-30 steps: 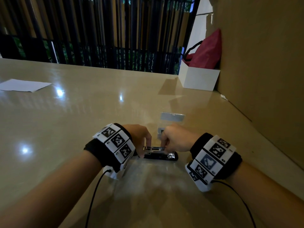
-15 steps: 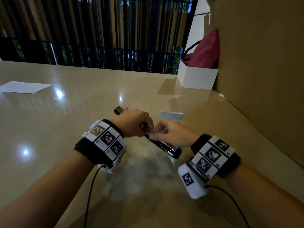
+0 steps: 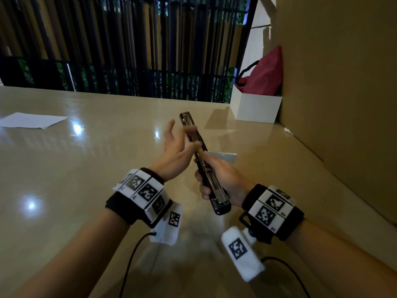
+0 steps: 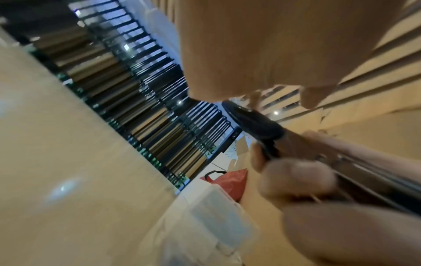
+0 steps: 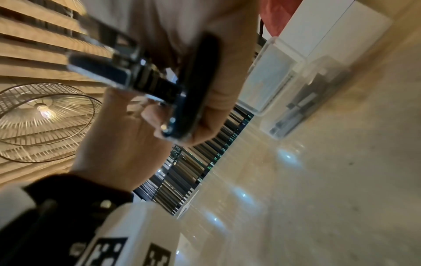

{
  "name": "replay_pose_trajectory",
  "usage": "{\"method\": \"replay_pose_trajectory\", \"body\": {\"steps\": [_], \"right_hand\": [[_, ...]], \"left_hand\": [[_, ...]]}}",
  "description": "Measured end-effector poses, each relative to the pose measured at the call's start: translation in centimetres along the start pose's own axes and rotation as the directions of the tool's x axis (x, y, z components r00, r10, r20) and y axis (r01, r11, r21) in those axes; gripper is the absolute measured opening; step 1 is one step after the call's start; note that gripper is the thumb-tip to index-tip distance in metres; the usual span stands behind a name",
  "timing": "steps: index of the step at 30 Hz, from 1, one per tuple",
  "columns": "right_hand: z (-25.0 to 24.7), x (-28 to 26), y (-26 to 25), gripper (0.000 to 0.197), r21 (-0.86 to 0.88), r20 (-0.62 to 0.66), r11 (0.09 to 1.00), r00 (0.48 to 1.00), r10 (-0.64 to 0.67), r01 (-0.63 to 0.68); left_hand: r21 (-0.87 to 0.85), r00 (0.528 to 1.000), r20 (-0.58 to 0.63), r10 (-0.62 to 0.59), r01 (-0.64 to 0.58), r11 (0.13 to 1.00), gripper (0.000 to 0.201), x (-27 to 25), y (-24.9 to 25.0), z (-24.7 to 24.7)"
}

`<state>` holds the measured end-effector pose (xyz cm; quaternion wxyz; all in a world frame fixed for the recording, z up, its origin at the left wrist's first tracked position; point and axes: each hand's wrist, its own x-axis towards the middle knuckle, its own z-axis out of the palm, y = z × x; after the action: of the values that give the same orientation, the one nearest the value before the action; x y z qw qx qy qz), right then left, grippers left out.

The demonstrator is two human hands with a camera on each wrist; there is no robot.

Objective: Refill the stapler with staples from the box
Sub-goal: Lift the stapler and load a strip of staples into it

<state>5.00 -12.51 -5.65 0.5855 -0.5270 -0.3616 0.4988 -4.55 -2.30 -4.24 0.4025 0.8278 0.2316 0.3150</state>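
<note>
Your right hand (image 3: 223, 179) is wrapped around the near half of the stapler (image 3: 203, 162), fingers curled under it and thumb along its side, and you hold it lifted clear of the table (image 3: 86, 190); it is swung fully open into one long, thin bar, tilted so its far end points up and away from you; the body is black with shiny chrome metal along the inside channel, and the near end by your wrist shows the chrome rail sitting in a dark rounded base; your left hand (image 3: 176, 151) is spread, fingers straight and apart, with the fingertips touching the middle of the stapler from the left, gripping nothing; the small clear box (image 3: 223, 157) lies on the table just beyond your right hand, partly hidden behind it; the wrist views are too blurred to show whether staples sit in the channel.
</note>
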Motion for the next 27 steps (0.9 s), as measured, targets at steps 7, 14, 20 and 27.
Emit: {"method": "replay_pose_trajectory", "body": {"steps": [7, 14, 20, 27], "right_hand": [[1.3, 0.6, -1.7, 0.039, 0.055, 0.086, 0.993, 0.991, -0.107, 0.102], [-1.2, 0.1, -4.6, 0.028, -0.531, -0.052, 0.845, 0.993, -0.110, 0.066], [-5.9, 1.1, -3.8, 0.012, -0.838, -0.270, 0.503, 0.962, -0.045, -0.212], [-5.1, 3.2, -2.2, 0.016, -0.961, -0.273, 0.068, 0.961, -0.048, -0.269]], "left_hand": [[-0.673, 0.963, 0.178, -0.202, 0.269, 0.689, 0.039, 1.5, 1.3, 1.5], [-0.780, 0.975, 0.173, -0.142, 0.223, 0.584, 0.041, 2.5, 1.0, 1.1], [-0.795, 0.971, -0.002, -0.239, 0.144, 0.590, 0.035, 3.5, 0.4, 0.8], [-0.778, 0.959, -0.071, -0.276, 0.120, 0.617, 0.035, 3.8, -0.6, 1.2]]}}
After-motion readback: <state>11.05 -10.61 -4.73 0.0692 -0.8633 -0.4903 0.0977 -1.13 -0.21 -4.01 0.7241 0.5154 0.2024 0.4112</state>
